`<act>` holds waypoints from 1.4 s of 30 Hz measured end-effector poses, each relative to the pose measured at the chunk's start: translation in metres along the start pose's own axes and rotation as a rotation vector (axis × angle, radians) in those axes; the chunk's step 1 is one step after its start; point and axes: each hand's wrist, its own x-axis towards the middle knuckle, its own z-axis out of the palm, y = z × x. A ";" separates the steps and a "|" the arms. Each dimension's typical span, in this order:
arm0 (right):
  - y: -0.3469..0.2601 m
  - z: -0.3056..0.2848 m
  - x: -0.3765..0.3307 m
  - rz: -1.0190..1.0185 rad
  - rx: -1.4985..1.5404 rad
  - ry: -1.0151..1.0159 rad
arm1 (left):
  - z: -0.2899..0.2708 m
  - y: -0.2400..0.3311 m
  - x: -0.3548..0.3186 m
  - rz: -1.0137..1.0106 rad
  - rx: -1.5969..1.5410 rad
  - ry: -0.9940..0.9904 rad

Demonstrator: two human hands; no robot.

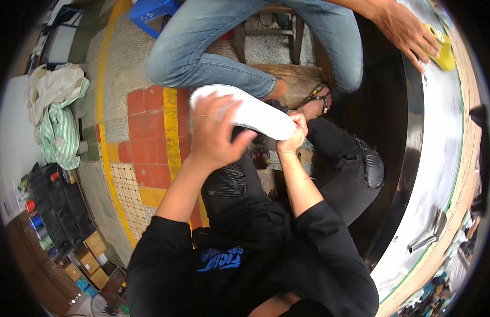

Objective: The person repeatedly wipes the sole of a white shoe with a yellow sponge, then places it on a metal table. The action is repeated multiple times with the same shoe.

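Observation:
A long white shoe sole (258, 116), rounded at both ends, is held tilted above my knees. My right hand (293, 135) grips its right end, with the fingers wrapped round the edge. Over the left end is my left hand (214, 129), its fingers and thumb spread and a little smeared by motion. Whether the left palm touches the sole, I cannot tell.
Facing me sits a person in blue jeans (202, 58), whose hand (406, 31) lies beside a yellow-green sole-shaped piece (441, 47) on the long metal-topped bench (432, 142) at right. On that bench is a metal tool (431, 232). A blue stool (152, 13) stands far left.

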 end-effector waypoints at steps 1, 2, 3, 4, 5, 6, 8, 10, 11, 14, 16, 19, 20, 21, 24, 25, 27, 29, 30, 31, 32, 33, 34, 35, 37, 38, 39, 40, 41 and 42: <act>-0.003 0.004 0.002 -0.011 0.032 0.018 | -0.001 -0.008 -0.009 -0.043 0.017 0.002; -0.005 0.005 0.004 -0.072 -0.001 0.006 | -0.005 -0.021 -0.016 -0.232 -0.115 0.096; -0.007 0.001 0.008 -0.078 -0.034 -0.005 | -0.004 -0.032 -0.024 -0.538 -0.253 0.128; -0.007 0.000 0.006 -0.086 -0.052 -0.007 | -0.006 -0.045 -0.029 -0.688 -0.530 0.125; -0.007 0.001 0.005 -0.092 -0.068 -0.018 | -0.006 -0.058 -0.031 -0.945 -0.790 0.090; -0.008 0.002 0.004 -0.039 -0.167 0.018 | -0.001 -0.064 -0.033 -0.960 -0.911 0.066; -0.013 -0.003 0.002 -0.018 -0.199 0.006 | 0.017 -0.071 -0.029 -0.989 -1.143 0.010; -0.016 -0.006 0.004 -0.024 -0.227 -0.014 | 0.043 -0.073 -0.014 -0.919 -1.483 0.095; -0.017 -0.007 0.004 -0.017 -0.220 -0.028 | 0.055 -0.070 -0.008 -0.825 -1.614 0.133; -0.018 -0.008 0.007 0.042 -0.134 -0.051 | 0.078 -0.059 -0.001 -0.836 -1.726 0.305; -0.016 -0.011 0.009 0.096 -0.171 -0.078 | 0.086 -0.051 -0.004 -0.762 -1.851 0.361; -0.013 -0.019 0.011 0.151 -0.207 -0.138 | 0.087 -0.056 0.000 -0.669 -1.884 0.302; -0.013 -0.021 0.010 0.160 -0.175 -0.202 | 0.088 -0.057 0.000 -0.645 -1.881 0.273; -0.016 -0.024 0.008 0.204 -0.174 -0.231 | 0.088 -0.057 -0.002 -0.641 -1.886 0.279; -0.024 -0.024 0.003 0.549 -0.025 -0.177 | 0.091 -0.059 -0.006 -0.611 -1.899 0.266; -0.026 -0.024 0.002 0.709 0.053 -0.140 | 0.092 -0.059 -0.008 -0.592 -1.909 0.260; -0.033 -0.027 0.005 0.800 0.127 -0.198 | 0.092 -0.064 -0.008 -0.563 -1.945 0.224; -0.044 -0.019 0.003 0.816 0.196 -0.281 | 0.087 -0.066 -0.005 -0.546 -1.992 0.167; -0.051 -0.011 0.002 0.861 0.200 -0.168 | 0.082 -0.065 -0.003 -0.566 -1.950 0.136; -0.060 -0.004 0.001 0.903 0.244 -0.090 | 0.076 -0.063 0.001 -0.579 -1.885 0.101; -0.071 0.005 0.003 0.788 0.270 -0.151 | 0.068 -0.060 0.008 -0.446 -1.864 0.111; -0.085 0.013 0.003 0.710 0.259 -0.161 | 0.059 -0.053 0.015 -0.393 -1.799 0.113; -0.102 0.017 0.008 0.606 0.307 -0.143 | 0.048 -0.044 0.023 -0.419 -1.839 0.166; -0.123 0.016 0.015 0.369 0.238 -0.210 | 0.036 -0.032 0.031 -0.507 -1.836 0.228; -0.173 0.008 0.025 0.052 0.201 -0.227 | 0.011 -0.001 0.053 -0.399 -1.737 0.198; -0.205 -0.006 0.029 -0.071 0.181 -0.202 | 0.000 0.020 0.065 -0.346 -1.649 0.138; -0.240 -0.024 0.028 -0.125 0.146 -0.186 | -0.007 0.046 0.077 -0.261 -1.578 0.077; -0.274 -0.039 0.026 -0.345 -0.030 -0.111 | -0.011 0.074 0.091 -0.321 -1.435 0.069; -0.307 -0.053 0.021 -0.509 -0.178 0.013 | -0.017 0.101 0.103 -0.376 -1.297 -0.077; -0.340 -0.066 0.010 -0.692 -0.247 0.067 | -0.017 0.133 0.110 -0.201 -1.276 -0.131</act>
